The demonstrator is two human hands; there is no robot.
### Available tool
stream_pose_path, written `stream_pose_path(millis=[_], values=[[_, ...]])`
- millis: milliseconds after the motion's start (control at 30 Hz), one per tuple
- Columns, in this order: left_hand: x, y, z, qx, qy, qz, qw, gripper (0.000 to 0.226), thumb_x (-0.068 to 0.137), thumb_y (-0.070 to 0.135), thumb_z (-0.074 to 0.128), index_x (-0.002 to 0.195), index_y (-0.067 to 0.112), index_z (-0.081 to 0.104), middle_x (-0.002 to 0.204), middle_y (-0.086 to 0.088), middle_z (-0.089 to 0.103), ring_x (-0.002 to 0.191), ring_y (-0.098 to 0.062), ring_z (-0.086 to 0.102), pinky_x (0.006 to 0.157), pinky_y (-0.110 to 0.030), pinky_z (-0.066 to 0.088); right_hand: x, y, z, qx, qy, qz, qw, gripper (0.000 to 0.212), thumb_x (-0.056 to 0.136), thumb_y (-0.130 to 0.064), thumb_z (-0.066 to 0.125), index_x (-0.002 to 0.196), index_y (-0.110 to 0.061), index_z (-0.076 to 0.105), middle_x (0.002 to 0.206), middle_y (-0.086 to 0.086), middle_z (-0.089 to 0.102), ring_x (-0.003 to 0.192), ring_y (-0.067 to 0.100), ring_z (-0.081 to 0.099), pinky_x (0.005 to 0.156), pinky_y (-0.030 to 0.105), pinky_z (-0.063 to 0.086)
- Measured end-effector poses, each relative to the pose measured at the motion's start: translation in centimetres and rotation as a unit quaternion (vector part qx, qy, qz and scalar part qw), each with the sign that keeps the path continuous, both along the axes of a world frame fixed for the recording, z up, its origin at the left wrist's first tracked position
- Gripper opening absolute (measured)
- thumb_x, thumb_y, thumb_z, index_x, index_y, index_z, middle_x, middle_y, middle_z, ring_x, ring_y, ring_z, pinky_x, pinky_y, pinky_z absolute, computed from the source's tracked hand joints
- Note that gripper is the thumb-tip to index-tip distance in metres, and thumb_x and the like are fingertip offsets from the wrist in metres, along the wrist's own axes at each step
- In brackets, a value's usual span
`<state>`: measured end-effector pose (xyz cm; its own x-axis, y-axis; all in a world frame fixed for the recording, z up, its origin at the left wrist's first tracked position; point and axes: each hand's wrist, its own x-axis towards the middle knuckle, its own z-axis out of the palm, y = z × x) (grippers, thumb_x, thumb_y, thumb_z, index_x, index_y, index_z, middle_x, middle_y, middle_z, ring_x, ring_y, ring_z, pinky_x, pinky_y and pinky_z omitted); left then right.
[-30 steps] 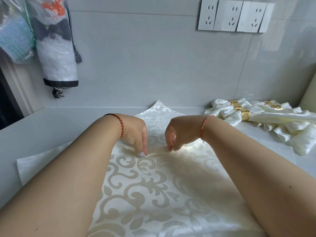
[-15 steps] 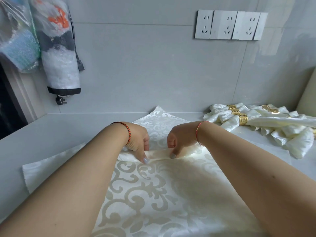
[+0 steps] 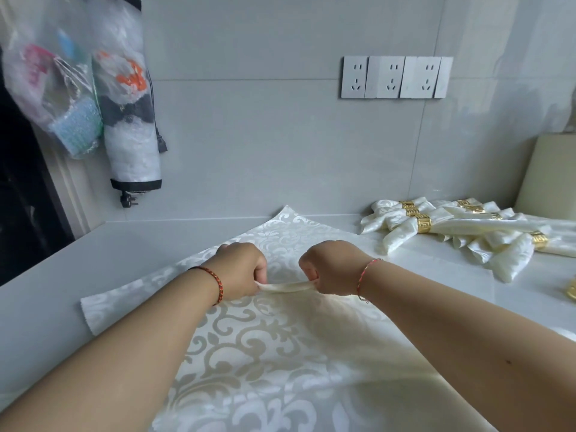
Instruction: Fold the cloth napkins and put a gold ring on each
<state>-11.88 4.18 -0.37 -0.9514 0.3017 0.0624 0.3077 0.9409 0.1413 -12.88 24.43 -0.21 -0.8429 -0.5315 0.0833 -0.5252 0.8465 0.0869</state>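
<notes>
Both hands are lifting a pleat since a moment ago: left hand [image 3: 241, 269] and right hand [image 3: 333, 266] are pinching the damask napkin [image 3: 265, 353] lying beneath them on the surface [image 3: 62, 275]. Farther right, ringed napkins [image 3: 452, 227] are lying piled.

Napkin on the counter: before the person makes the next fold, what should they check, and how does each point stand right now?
1. Left hand pinches the pleat: ok.
2. Right hand pinches the same pleat: ok.
3. Pleat runs straight between the two hands: ok.
4. Napkin lies spread on the counter, far corner flat: ok.
5. Finished napkins with gold rings lie apart from the working cloth: ok.
6. A spare gold ring within reach: cannot tell, only a gold glint shows at the right edge.
</notes>
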Motion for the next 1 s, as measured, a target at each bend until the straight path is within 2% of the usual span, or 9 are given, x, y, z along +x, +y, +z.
stream_pose_path(millis=[100, 167, 300, 367, 500, 600, 700, 867, 1000], values=[[0.7, -0.4, -0.8, -0.036, 0.003, 0.008, 0.999, 0.035, 0.080, 0.004, 0.058, 0.067, 0.037, 0.064, 0.081, 0.020, 0.058, 0.101, -0.017, 0.054, 0.090, -0.022, 0.041, 1.0, 0.0, 0.3, 0.019, -0.004, 0.006, 1.000, 0.025, 0.074, -0.002, 0.050, 0.077, -0.025, 0.058, 0.087, -0.001, 0.059, 0.083, 0.024, 0.054, 0.067, 0.028, 0.043], [1.2, -0.4, -0.7, -0.064, -0.017, 0.000, 0.998, 0.033, 0.081, 0.007, 0.055, 0.074, 0.036, 0.069, 0.079, 0.019, 0.055, 0.100, -0.018, 0.051, 0.094, -0.025, 0.039, 1.6, 0.1, 0.7, 0.029, -0.021, 0.002, 0.999, 0.033, 0.076, -0.001, 0.049, 0.094, -0.022, 0.068, 0.097, 0.002, 0.064, 0.091, 0.025, 0.058, 0.077, 0.031, 0.049], [1.9, 0.3, 0.1, -0.056, -0.049, 0.019, 0.997, 0.039, 0.084, 0.024, 0.053, 0.049, 0.020, 0.037, 0.060, 0.003, 0.042, 0.065, -0.018, 0.040, 0.066, -0.028, 0.033, 1.6, 0.2, 1.1, 0.030, -0.054, -0.018, 0.998, 0.024, 0.081, -0.012, 0.051, 0.096, -0.007, 0.069, 0.101, 0.013, 0.068, 0.086, 0.030, 0.060, 0.070, 0.029, 0.046], [1.7, 0.2, 0.4, 0.000, -0.065, 0.035, 0.997, 0.040, 0.086, 0.030, 0.062, 0.050, 0.021, 0.047, 0.060, 0.004, 0.049, 0.060, -0.014, 0.045, 0.061, -0.025, 0.037, 1.2, 0.2, 1.3, 0.032, -0.070, -0.017, 0.997, 0.016, 0.083, -0.020, 0.060, 0.091, -0.009, 0.069, 0.100, 0.010, 0.069, 0.090, 0.028, 0.061, 0.069, 0.029, 0.043], [1.5, -0.1, 0.8, 0.043, -0.091, 0.037, 0.994, 0.009, 0.078, 0.030, 0.078, 0.078, 0.024, 0.071, 0.080, 0.010, 0.066, 0.076, -0.008, 0.060, 0.071, -0.020, 0.047, 0.4, 0.2, 1.5, 0.004, -0.128, -0.032, 0.991, 0.021, 0.077, -0.028, 0.074, 0.093, -0.021, 0.062, 0.107, 0.001, 0.064, 0.098, 0.024, 0.059, 0.085, 0.034, 0.050], [1.4, -0.3, 0.8, 0.029, -0.110, 0.058, 0.992, 0.029, 0.076, 0.039, 0.078, 0.100, 0.028, 0.065, 0.100, 0.011, 0.061, 0.097, -0.011, 0.060, 0.087, -0.024, 0.048, 0.2, 0.2, 1.6, 0.007, -0.161, -0.053, 0.985, 0.036, 0.079, -0.030, 0.073, 0.111, -0.019, 0.060, 0.112, 0.000, 0.059, 0.097, 0.022, 0.056, 0.085, 0.034, 0.048], [1.6, -0.1, 1.0, 0.003, -0.118, 0.067, 0.991, 0.035, 0.078, 0.041, 0.075, 0.109, 0.028, 0.066, 0.104, 0.011, 0.057, 0.105, -0.014, 0.058, 0.093, -0.027, 0.047, 0.5, 0.2, 1.5, 0.011, -0.153, -0.057, 0.987, 0.030, 0.081, -0.028, 0.070, 0.108, -0.018, 0.063, 0.099, -0.001, 0.057, 0.090, 0.021, 0.054, 0.078, 0.031, 0.047], [2.7, 0.6, 0.7, -0.001, -0.072, 0.054, 0.996, 0.018, 0.078, 0.027, 0.077, 0.075, 0.027, 0.059, 0.090, 0.006, 0.060, 0.084, -0.015, 0.056, 0.073, -0.024, 0.045, 2.5, 0.3, 0.7, -0.003, -0.039, -0.047, 0.998, 0.011, 0.081, -0.020, 0.065, 0.085, -0.024, 0.056, 0.087, -0.002, 0.056, 0.082, 0.022, 0.052, 0.068, 0.029, 0.039], [4.1, 0.5, 0.1, -0.004, -0.022, 0.051, 0.998, 0.027, 0.075, 0.009, 0.065, 0.061, 0.031, 0.057, 0.085, 0.012, 0.061, 0.087, -0.015, 0.058, 0.066, -0.020, 0.042, 3.9, 0.2, 0.2, 0.044, 0.031, -0.019, 0.998, 0.026, 0.076, -0.001, 0.051, 0.083, -0.025, 0.054, 0.084, -0.002, 0.056, 0.082, 0.024, 0.054, 0.076, 0.029, 0.035]])
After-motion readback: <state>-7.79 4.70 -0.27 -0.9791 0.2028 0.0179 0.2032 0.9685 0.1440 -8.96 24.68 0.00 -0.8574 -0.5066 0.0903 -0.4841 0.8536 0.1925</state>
